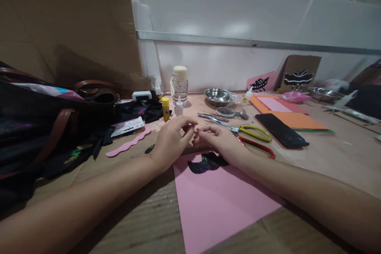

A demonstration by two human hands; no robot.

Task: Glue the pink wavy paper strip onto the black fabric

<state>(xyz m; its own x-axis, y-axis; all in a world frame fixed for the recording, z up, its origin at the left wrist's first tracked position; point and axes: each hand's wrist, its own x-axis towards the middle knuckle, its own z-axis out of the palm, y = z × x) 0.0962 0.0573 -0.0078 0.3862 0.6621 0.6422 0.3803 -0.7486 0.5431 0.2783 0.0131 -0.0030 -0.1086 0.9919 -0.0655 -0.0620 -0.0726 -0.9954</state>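
Observation:
My left hand (171,141) and my right hand (218,141) meet fingertip to fingertip above the far end of a pink paper sheet (220,202). Between the fingertips something small and pinkish shows; what it is I cannot tell. A black glittery cut-out shape (206,163) lies on the sheet just under my right hand. Both forearms rest on the cardboard-covered table (143,222).
Yellow-handled scissors (253,131), red-handled scissors (258,147) and a black phone (281,130) lie right of my hands. Behind them are a metal bowl (218,96), glue bottles (179,107), a glue stick (165,109) and a bottle (179,83). A dark bag (44,123) fills the left; orange sheets (291,115) lie far right.

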